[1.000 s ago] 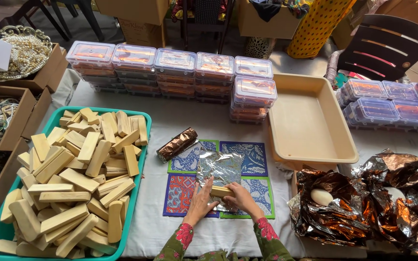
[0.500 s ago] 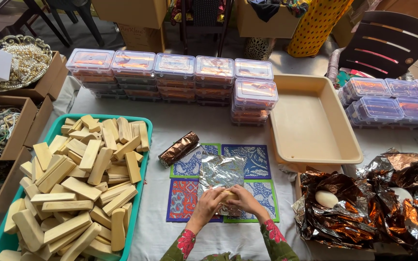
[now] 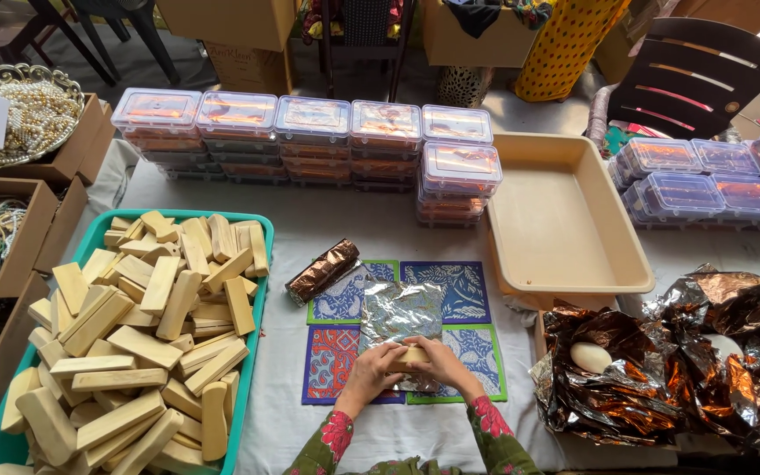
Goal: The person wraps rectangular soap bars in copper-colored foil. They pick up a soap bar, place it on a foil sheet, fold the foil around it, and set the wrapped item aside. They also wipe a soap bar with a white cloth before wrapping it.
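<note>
From my remote seat I see a white-covered table [image 3: 371,229] filling the frame. At lower left sits the biggest item, a teal tray [image 3: 257,290] heaped with pale wooden blocks [image 3: 134,334]. Across the upper middle runs a row of clear lidded boxes [image 3: 310,132], stacked several high, and more of them sit at the upper right. Right of centre lies an empty cream tray [image 3: 565,220]. At lower right a crumpled heap of copper-coloured foil [image 3: 661,369] spreads out with a pale oval piece [image 3: 591,356] resting in it. In the lower centre four patterned mats [image 3: 450,295] lie in a square, and a silver foil sheet [image 3: 402,317] lies on top of them. A foil-wrapped bar [image 3: 323,271] rests at the mats' upper left corner. My left hand [image 3: 371,374] and right hand [image 3: 442,365] meet at the near edge of the foil sheet, both sets of fingers curled around one wooden block [image 3: 411,355], gripping it by its ends. The block sits on the foil; whether the foil is already folded over it I cannot quite tell
</note>
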